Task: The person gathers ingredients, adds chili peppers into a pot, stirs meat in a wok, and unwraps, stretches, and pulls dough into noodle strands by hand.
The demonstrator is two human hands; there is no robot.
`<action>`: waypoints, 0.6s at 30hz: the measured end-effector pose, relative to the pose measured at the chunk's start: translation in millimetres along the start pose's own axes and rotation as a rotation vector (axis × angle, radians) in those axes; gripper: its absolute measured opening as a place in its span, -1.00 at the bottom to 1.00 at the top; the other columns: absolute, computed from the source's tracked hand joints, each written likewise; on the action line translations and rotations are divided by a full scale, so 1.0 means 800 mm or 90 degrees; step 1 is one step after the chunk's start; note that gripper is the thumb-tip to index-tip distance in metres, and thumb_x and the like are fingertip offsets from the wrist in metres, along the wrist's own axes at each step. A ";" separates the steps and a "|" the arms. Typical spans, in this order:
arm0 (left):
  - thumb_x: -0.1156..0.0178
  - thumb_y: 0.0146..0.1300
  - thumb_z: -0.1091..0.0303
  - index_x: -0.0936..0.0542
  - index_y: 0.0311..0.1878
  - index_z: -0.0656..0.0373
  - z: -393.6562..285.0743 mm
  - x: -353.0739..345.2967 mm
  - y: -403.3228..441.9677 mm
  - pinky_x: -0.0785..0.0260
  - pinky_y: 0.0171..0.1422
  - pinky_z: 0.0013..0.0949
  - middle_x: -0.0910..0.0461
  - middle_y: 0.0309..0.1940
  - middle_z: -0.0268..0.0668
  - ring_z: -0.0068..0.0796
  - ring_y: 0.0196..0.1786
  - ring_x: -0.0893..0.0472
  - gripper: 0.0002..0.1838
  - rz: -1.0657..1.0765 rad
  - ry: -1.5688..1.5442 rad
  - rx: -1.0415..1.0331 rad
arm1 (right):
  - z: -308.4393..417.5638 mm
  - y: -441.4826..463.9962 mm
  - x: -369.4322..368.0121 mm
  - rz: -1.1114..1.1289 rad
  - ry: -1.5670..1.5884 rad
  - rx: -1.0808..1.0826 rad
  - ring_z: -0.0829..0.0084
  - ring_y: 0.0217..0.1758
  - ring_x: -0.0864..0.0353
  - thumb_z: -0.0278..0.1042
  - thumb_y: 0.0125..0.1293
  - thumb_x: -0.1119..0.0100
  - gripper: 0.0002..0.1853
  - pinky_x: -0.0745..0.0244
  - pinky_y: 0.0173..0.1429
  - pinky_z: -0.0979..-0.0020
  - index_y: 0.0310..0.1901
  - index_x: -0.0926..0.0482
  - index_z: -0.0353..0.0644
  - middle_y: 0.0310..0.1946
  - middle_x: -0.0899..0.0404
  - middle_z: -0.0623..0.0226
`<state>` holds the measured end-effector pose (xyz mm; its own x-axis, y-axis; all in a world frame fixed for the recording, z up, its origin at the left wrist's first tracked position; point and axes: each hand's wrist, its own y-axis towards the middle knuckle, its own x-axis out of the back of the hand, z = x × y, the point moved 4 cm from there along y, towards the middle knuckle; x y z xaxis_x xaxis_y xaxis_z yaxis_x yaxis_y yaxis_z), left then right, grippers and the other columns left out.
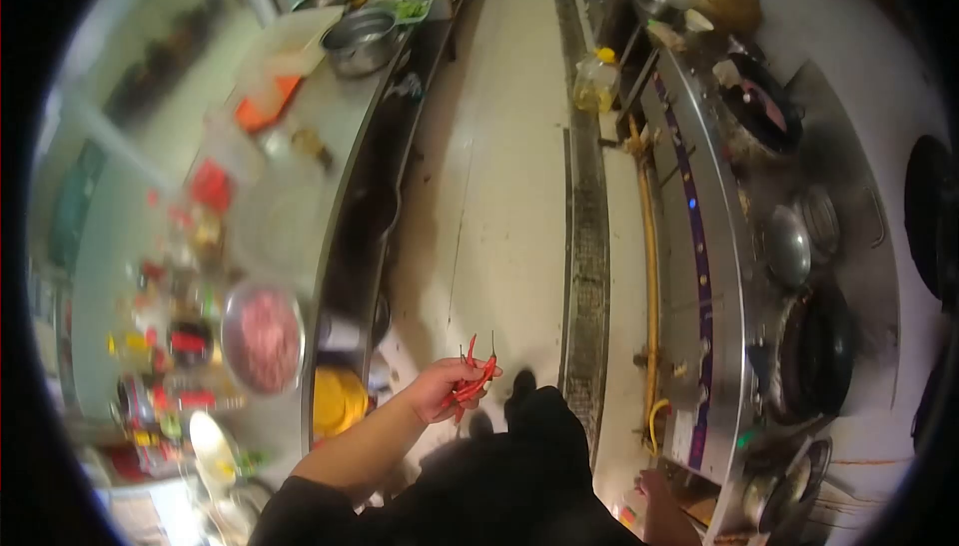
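Several thin red chili peppers (478,380) stick out of my left hand (440,392), which is closed around them in front of my body, above the floor. Some dark stems point up past the fingertips. Low on the right, my right hand (654,491) hangs by my side next to the stove's front. Its fingers are small and blurred there, so their pose is unclear. Closest to my left arm on the counter side is a metal bowl of pinkish meat (266,338), with a yellow container (340,401) below the counter edge.
A long counter (345,161) runs along the left with sauce bottles (190,343), a steel pot (362,41) and a tray of greens (410,8). Along the right stands a stove with woks (814,351) and a ladle (787,246). An oil jug (596,81) stands by the floor grate (585,276).
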<state>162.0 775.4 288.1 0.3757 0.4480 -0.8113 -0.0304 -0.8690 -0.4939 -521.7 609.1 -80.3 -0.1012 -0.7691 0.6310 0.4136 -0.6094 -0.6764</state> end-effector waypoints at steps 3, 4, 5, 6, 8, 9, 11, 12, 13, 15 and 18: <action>-0.09 0.25 0.39 -0.51 -0.03 0.40 -0.112 0.003 0.114 -0.23 -0.47 -0.52 -0.46 -0.50 -0.26 -0.55 -0.54 -0.37 -0.70 -0.033 0.000 0.003 | 0.195 0.041 0.109 0.038 0.661 -0.407 0.31 -0.62 -0.53 -0.21 0.32 -0.08 -0.75 -0.40 -0.60 0.22 -0.15 -0.48 -0.23 -0.50 -0.54 0.14; -0.10 0.25 0.38 -0.52 -0.08 0.36 -0.152 -0.005 0.144 -0.22 -0.48 -0.53 -0.48 -0.47 -0.27 -0.55 -0.54 -0.38 -0.74 -0.055 0.016 -0.018 | 0.181 0.124 0.093 0.138 0.440 -0.259 0.31 -0.53 -0.57 -0.20 0.26 -0.11 -0.77 -0.43 -0.51 0.23 -0.20 -0.54 -0.18 -0.47 -0.57 0.15; -0.10 0.25 0.38 -0.52 -0.08 0.36 -0.186 -0.002 0.175 -0.22 -0.48 -0.53 -0.48 -0.47 -0.27 -0.55 -0.54 -0.38 -0.74 -0.055 0.020 -0.022 | 0.154 0.207 0.073 0.186 0.143 -0.085 0.31 -0.44 -0.61 -0.19 0.20 -0.14 -0.79 -0.47 -0.42 0.23 -0.25 -0.59 -0.14 -0.45 -0.60 0.17; -0.08 0.26 0.37 -0.50 -0.05 0.37 -0.223 0.003 0.203 -0.18 -0.49 -0.54 -0.45 -0.50 -0.31 -0.58 -0.55 -0.36 -0.71 -0.083 -0.004 -0.036 | 0.190 0.266 0.088 0.166 -0.078 0.070 0.31 -0.35 -0.65 -0.19 0.14 -0.16 -0.80 -0.50 -0.33 0.24 -0.30 -0.64 -0.10 -0.42 -0.62 0.18; -0.07 0.26 0.36 -0.51 -0.04 0.35 -0.302 0.016 0.247 -0.15 -0.50 -0.53 -0.41 -0.56 -0.36 -0.60 -0.55 -0.33 -0.71 -0.150 -0.074 -0.063 | 0.288 0.375 0.166 0.192 0.165 -0.168 0.29 -0.54 -0.59 -0.19 0.32 -0.04 -0.75 -0.46 -0.54 0.21 -0.35 -0.57 -0.18 -0.58 -0.55 0.19; -0.07 0.26 0.36 -0.51 -0.04 0.35 -0.342 0.013 0.265 -0.15 -0.50 -0.53 -0.41 -0.56 -0.36 -0.60 -0.55 -0.33 -0.71 -0.161 -0.068 -0.053 | 0.373 0.435 0.213 0.183 -0.020 0.026 0.21 -0.53 -0.60 -0.16 0.33 0.01 -0.68 -0.45 -0.57 0.18 -0.44 -0.59 -0.20 -0.62 -0.53 0.21; -0.07 0.25 0.36 -0.52 -0.05 0.30 -0.424 0.003 0.300 -0.16 -0.51 -0.51 -0.40 -0.57 -0.36 -0.57 -0.54 -0.35 -0.73 -0.120 -0.152 -0.076 | 0.575 0.526 0.355 0.148 -0.219 -0.011 0.07 -0.19 -0.62 -0.12 0.24 -0.05 -0.66 -0.49 -0.08 0.08 -0.29 -0.65 -0.25 -0.32 -0.62 0.03; -0.07 0.24 0.36 -0.52 -0.06 0.28 -0.461 0.006 0.318 -0.17 -0.51 -0.50 -0.39 -0.57 -0.37 -0.56 -0.53 -0.35 -0.74 -0.137 -0.181 -0.075 | 0.654 0.584 0.408 0.051 -0.402 0.248 0.04 -0.19 -0.61 -0.18 0.25 -0.02 -0.68 -0.49 -0.07 0.11 -0.23 -0.63 -0.28 -0.28 -0.61 -0.01; -0.07 0.24 0.35 -0.52 -0.06 0.29 -0.506 0.001 0.338 -0.19 -0.51 -0.50 -0.40 -0.56 -0.36 -0.56 -0.54 -0.34 -0.74 -0.172 -0.153 -0.102 | 0.733 0.628 0.469 -0.025 -0.154 0.178 0.11 -0.24 -0.62 -0.23 0.26 -0.03 -0.70 -0.51 -0.11 0.16 -0.19 -0.61 -0.30 -0.29 -0.62 0.03; -0.07 0.23 0.35 -0.52 -0.06 0.29 -0.587 0.024 0.383 -0.20 -0.51 -0.50 -0.40 -0.54 -0.36 -0.56 -0.53 -0.34 -0.73 -0.147 -0.190 -0.114 | 0.887 0.698 0.571 -0.095 0.082 0.118 0.18 -0.30 -0.64 -0.28 0.27 -0.03 -0.72 -0.53 -0.15 0.21 -0.15 -0.59 -0.31 -0.31 -0.63 0.07; -0.08 0.22 0.35 -0.52 -0.06 0.29 -0.712 0.056 0.483 -0.18 -0.51 -0.53 -0.41 -0.53 -0.35 -0.57 -0.52 -0.34 -0.72 -0.169 -0.186 -0.148 | 1.054 0.794 0.675 -0.046 0.346 0.165 0.40 -0.38 -0.62 -0.31 0.28 -0.07 -0.74 -0.52 -0.24 0.37 -0.09 -0.58 -0.26 -0.36 -0.63 0.21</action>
<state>694.9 339.9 238.9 0.0649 0.6734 -0.7364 0.2536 -0.7248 -0.6405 449.2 -31.2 150.7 -0.5560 -0.7577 0.3417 0.5890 -0.6493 -0.4811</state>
